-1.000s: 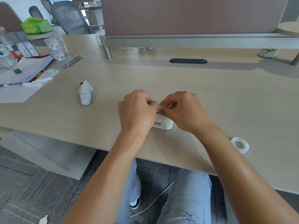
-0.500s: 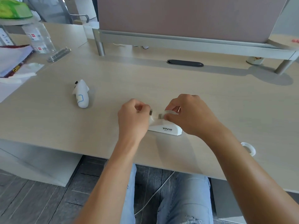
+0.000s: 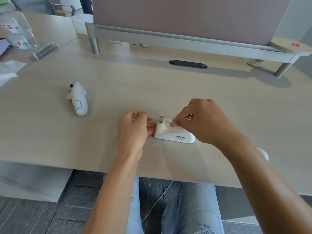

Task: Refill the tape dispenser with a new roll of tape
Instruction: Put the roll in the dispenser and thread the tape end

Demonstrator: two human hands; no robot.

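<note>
A white tape dispenser (image 3: 173, 134) marked VIVID stands on the desk (image 3: 168, 92) near its front edge, cutter end to the left. My left hand (image 3: 132, 128) is curled, its fingertips pressed against the cutter end. My right hand (image 3: 203, 121) sits over the dispenser's rear and pinches a strip of clear tape (image 3: 169, 122) between thumb and forefinger, just right of the cutter. The roll in the dispenser is hidden under that hand. A second white tape ring (image 3: 263, 153) lies on the desk to the right, partly behind my right forearm.
A white handheld controller (image 3: 78, 100) lies left of my hands. Far left are a plastic bottle (image 3: 16, 31), a metal bar (image 3: 43, 51) and papers (image 3: 6, 71). A cable slot (image 3: 188, 64) and a raised divider shelf (image 3: 185, 43) run along the back.
My hands have drawn apart: the right one shifted right and uncovered the cutter and the dispenser's side. The view has tilted down and moved closer.
</note>
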